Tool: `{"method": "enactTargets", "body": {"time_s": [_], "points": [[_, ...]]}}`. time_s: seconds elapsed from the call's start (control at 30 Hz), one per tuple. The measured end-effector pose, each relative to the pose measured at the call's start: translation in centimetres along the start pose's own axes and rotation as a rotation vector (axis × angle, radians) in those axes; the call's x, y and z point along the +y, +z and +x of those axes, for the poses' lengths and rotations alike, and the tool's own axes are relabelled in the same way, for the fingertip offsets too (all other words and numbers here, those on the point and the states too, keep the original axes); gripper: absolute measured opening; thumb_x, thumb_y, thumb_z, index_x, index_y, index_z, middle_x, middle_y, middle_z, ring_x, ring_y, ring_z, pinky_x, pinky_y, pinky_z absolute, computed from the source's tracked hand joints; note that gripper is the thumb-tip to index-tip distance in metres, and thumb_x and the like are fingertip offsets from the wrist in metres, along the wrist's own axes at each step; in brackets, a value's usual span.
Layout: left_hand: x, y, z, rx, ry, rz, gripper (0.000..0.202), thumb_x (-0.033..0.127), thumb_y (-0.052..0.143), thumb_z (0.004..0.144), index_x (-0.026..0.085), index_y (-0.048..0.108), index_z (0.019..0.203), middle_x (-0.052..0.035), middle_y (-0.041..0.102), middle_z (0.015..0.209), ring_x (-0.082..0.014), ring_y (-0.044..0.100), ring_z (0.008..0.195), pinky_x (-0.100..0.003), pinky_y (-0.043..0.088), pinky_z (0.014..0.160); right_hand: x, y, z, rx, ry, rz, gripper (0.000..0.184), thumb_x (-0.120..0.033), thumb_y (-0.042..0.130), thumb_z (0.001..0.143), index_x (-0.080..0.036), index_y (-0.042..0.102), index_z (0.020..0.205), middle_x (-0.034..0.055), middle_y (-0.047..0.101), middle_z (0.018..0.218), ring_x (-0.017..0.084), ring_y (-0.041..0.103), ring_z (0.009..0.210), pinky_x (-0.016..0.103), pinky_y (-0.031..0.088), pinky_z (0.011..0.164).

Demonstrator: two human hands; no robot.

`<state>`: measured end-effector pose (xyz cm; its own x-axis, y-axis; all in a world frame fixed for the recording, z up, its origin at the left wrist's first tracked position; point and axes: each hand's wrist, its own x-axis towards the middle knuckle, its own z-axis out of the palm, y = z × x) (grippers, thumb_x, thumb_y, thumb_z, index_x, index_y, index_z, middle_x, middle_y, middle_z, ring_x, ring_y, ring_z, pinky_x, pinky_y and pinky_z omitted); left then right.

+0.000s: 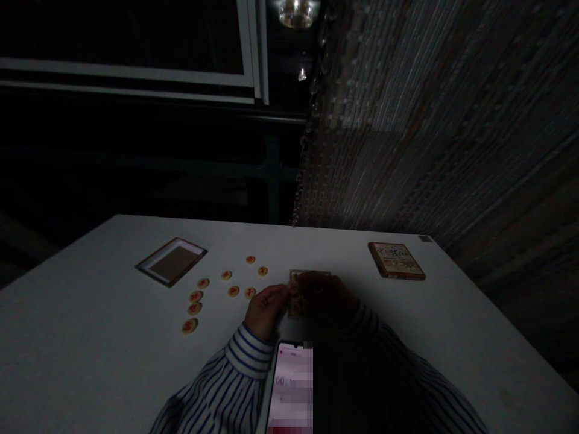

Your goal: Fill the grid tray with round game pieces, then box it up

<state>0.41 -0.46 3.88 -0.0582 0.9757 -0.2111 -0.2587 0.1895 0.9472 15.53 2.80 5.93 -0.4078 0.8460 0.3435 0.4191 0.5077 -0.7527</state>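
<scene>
A small, shallow tray (329,273) with round Chinese chess pieces (295,308) in it lies between my hands. My left hand (265,310) is at its left edge, thumb and fingertips pinched together; whatever they hold is too dark and small to make out. Over the tray bends my right hand (328,295), covering most of it, its fingers curled toward the pieces at the left side. Deep shadow hides what those fingers grip. Several loose chess pieces (233,291) with red characters are scattered on the white table left of my left hand, one (249,293) close to its knuckles.
An open, shallow box part (174,263) lies at the table's back left. Toward the right is a printed game box (397,261). A lit phone (289,386) is between my forearms, near the front. Behind the white table (90,337) hangs a string curtain (375,150).
</scene>
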Motion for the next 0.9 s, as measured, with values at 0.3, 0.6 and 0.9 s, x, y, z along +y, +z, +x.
{"method": "enactTargets", "body": {"time_s": [0.3, 0.6, 0.9], "points": [[-0.5, 0.1, 0.2, -0.008, -0.022, -0.044, 0.032, 0.039, 0.064, 0.054, 0.013, 0.06, 0.072, 0.0063, 0.046, 0.04, -0.0033, 0.033, 0.034, -0.017, 0.022, 0.037, -0.2, -0.2, 0.1, -0.039, 0.008, 0.062, 0.024, -0.028, 0.051, 0.072, -0.02, 0.06, 0.093, 0.0047, 0.064, 0.085, 0.016, 0.059, 0.078, 0.028, 0.05, 0.068], [-1.0, -0.5, 0.6, -0.057, 0.008, 0.007, 0.038, 0.04, 0.061, 0.058, 0.012, 0.062, 0.083, 0.0001, 0.055, 0.052, -0.0069, 0.043, 0.044, -0.019, 0.031, 0.042, -1.4, -0.6, 0.3, -0.101, 0.054, 0.103, 0.022, -0.028, 0.052, 0.072, -0.019, 0.062, 0.088, 0.0039, 0.065, 0.077, 0.015, 0.06, 0.07, 0.027, 0.05, 0.062], [-0.8, -0.7, 0.5, -0.07, -0.015, 0.04, 0.032, 0.037, 0.061, 0.06, 0.015, 0.063, 0.081, -0.0026, 0.062, 0.063, -0.0083, 0.049, 0.048, -0.02, 0.035, 0.046, -0.8, -0.6, 0.2, -0.134, 0.035, 0.053, 0.023, -0.027, 0.048, 0.075, -0.018, 0.062, 0.09, 0.0056, 0.065, 0.081, 0.016, 0.06, 0.073, 0.028, 0.05, 0.063]]}}
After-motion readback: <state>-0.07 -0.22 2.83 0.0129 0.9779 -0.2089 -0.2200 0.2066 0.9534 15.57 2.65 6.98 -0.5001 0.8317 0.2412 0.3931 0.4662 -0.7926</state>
